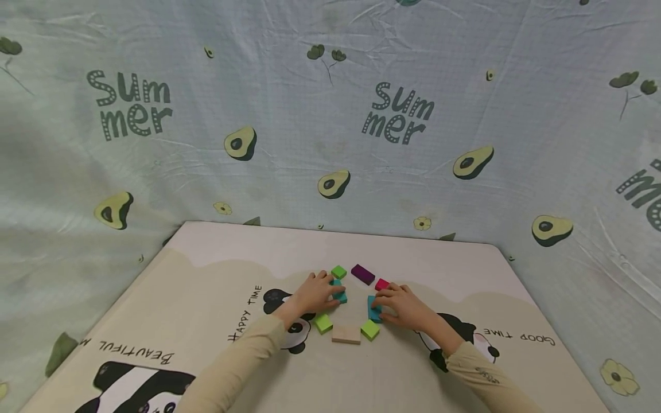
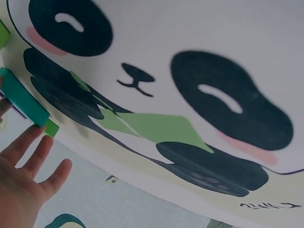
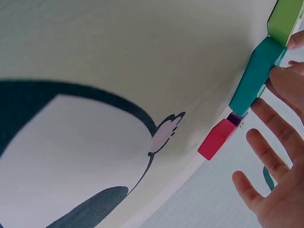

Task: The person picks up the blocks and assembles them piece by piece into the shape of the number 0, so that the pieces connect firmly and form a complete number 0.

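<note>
On the tabletop (image 1: 206, 304), small blocks lie in a ring. My left hand (image 1: 316, 293) holds a teal block (image 1: 339, 292) at the ring's left side, fingertips over it and thumb toward its near end. In the left wrist view that teal block (image 2: 23, 97) enters from the left edge, with the left hand (image 2: 23, 180) below it and the outer fingers spread. Opposite, my right hand (image 1: 405, 307) holds another teal block (image 1: 373, 310) between thumb and fingers. The right wrist view shows this teal block (image 3: 256, 78) against the right hand (image 3: 285, 166), its outer fingers extended.
Light green blocks (image 1: 323, 323), (image 1: 370, 330) flank a plain wooden block (image 1: 346, 334) at the near side. Farther back lie a green block (image 1: 338, 272), a purple block (image 1: 363, 274) and a red block (image 1: 381, 284). A printed cloth (image 1: 289, 115) hangs behind the table.
</note>
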Available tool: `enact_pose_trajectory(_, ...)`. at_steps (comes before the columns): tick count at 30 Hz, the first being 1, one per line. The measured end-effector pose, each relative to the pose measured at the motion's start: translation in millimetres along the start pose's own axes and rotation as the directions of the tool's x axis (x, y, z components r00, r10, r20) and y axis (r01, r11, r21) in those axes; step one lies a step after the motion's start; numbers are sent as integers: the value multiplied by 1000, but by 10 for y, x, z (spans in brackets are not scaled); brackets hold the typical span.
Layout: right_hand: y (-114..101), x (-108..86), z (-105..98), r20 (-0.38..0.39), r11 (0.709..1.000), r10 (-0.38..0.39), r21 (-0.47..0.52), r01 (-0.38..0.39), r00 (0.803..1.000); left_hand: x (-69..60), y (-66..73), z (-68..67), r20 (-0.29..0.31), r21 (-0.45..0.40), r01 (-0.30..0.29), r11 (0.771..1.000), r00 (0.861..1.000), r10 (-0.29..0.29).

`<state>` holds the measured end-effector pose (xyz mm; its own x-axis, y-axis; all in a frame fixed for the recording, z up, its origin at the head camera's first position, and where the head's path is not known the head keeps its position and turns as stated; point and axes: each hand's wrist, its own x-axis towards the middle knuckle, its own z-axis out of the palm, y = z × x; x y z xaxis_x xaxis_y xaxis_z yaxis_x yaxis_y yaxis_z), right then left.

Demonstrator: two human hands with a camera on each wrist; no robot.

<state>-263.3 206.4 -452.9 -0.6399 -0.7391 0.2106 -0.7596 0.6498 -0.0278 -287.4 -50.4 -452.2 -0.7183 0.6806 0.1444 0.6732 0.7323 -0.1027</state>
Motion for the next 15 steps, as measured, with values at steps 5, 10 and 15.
enact_pose_trajectory(5, -9, 3, -23, 33, 1000, 20, 6, -21, 999, -37, -36, -7, -8, -3, -36, 999, 999, 36)
enact_pose_trajectory(10, -13, 6, -37, 52, 1000, 23, 15, -24, 998, -92, -106, -8, -17, -52, -74, 996, 997, 73)
enact_pose_trajectory(15, -14, 1, -36, 53, 999, 26, 19, -27, 998, -167, -164, 4, -32, -81, -94, 992, 995, 91)
